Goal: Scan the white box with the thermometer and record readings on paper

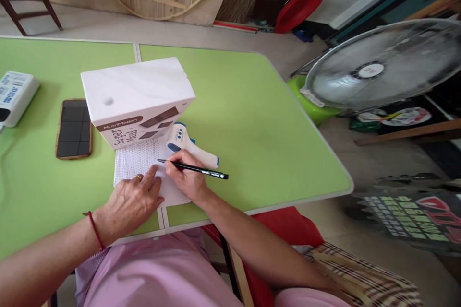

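Observation:
A black pen [201, 169] is gripped in my right hand [188, 177], its tip over a sheet of paper [176, 193] and pointing left. Rows of small writing cover the paper's left part. My left hand [131, 199] rests on the sheet with the index finger stretched toward the pen tip; a ring and a red cord bracelet show on it. Just beyond the paper stands a white box [139, 88] printed "NutriMotion Super Meal", hiding the sheet's far edge. A white and blue infrared thermometer [190, 147] lies beside the box, close to my right hand.
On the green table [245, 120], a phone [74, 129] lies left of the box, and a white device [16, 96] with a cable sits farther left. A large fan [382, 64] stands past the table's right edge. Red cloth [291, 228] lies below the near edge.

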The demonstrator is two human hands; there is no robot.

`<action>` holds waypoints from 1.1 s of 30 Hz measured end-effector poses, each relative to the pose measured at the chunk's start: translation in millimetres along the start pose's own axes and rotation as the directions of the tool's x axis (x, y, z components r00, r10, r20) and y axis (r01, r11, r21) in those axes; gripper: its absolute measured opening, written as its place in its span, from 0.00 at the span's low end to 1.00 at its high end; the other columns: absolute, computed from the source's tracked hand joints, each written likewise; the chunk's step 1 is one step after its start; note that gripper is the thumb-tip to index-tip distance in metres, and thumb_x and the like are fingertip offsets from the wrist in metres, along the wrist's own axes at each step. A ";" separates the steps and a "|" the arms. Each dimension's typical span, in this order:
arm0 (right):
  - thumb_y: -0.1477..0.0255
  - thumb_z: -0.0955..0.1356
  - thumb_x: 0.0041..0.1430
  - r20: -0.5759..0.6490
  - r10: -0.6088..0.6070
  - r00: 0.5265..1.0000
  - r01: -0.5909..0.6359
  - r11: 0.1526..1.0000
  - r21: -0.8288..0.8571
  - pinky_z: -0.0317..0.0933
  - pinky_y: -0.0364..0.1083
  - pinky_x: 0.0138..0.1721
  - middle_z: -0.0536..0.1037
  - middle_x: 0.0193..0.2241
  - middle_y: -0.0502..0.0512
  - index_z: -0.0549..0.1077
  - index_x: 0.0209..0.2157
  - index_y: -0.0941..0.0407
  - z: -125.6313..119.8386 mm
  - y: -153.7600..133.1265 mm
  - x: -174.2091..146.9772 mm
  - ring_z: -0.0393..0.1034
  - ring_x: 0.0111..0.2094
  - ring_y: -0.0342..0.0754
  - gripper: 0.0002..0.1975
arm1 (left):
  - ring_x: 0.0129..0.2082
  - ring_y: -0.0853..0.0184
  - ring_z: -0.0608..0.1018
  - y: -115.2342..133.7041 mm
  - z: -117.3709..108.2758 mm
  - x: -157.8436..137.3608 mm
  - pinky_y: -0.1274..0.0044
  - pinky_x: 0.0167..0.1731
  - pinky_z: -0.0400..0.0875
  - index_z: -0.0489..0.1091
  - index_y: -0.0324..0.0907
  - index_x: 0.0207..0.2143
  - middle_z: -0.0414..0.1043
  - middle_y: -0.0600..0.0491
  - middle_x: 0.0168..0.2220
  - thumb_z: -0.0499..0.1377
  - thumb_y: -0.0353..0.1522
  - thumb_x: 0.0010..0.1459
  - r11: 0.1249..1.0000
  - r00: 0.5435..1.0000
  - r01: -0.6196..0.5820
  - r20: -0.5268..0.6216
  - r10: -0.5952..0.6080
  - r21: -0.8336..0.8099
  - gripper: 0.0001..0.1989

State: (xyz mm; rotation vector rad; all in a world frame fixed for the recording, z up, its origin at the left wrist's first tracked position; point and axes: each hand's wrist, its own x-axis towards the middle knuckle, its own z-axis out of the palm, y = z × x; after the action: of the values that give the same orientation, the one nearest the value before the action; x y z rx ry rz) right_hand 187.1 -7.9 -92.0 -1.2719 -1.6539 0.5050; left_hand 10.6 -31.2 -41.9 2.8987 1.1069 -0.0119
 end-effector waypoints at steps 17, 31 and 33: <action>0.71 0.65 0.57 -0.037 0.059 0.998 -0.058 0.998 0.020 0.67 0.43 0.25 0.70 0.19 0.44 0.65 0.27 0.52 -0.8 1.0 0.4 0.66 0.21 0.43 0.05 | 0.32 0.60 0.80 -1.6 0.6 -1.5 0.73 0.20 0.75 0.70 0.37 0.43 0.69 0.37 0.56 0.57 0.32 0.64 0.999 1.000 0.019 -0.004 -0.019 -0.037 0.09; 0.73 0.65 0.55 -0.004 0.037 0.999 -0.037 0.999 0.032 0.65 0.42 0.24 0.70 0.19 0.44 0.64 0.27 0.52 -2.1 0.7 1.0 0.66 0.20 0.42 0.05 | 0.33 0.61 0.80 -1.8 0.5 -2.3 0.74 0.21 0.75 0.69 0.37 0.43 0.67 0.38 0.57 0.57 0.32 0.64 0.997 1.000 0.025 0.006 -0.025 -0.071 0.08; 0.74 0.65 0.55 0.003 0.041 0.999 -0.041 0.999 0.032 0.65 0.42 0.24 0.70 0.19 0.44 0.64 0.27 0.52 -2.4 1.0 1.1 0.66 0.20 0.42 0.05 | 0.32 0.61 0.80 -2.1 0.3 -2.3 0.74 0.20 0.74 0.69 0.37 0.43 0.68 0.38 0.56 0.57 0.32 0.64 0.998 1.000 0.023 0.007 -0.022 -0.062 0.08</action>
State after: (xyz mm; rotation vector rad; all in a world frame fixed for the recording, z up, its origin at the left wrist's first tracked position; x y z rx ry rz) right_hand 189.6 -7.0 -91.3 -1.2844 -1.6182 0.5554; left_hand 7.5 -31.2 -42.2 2.8293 1.1181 0.0122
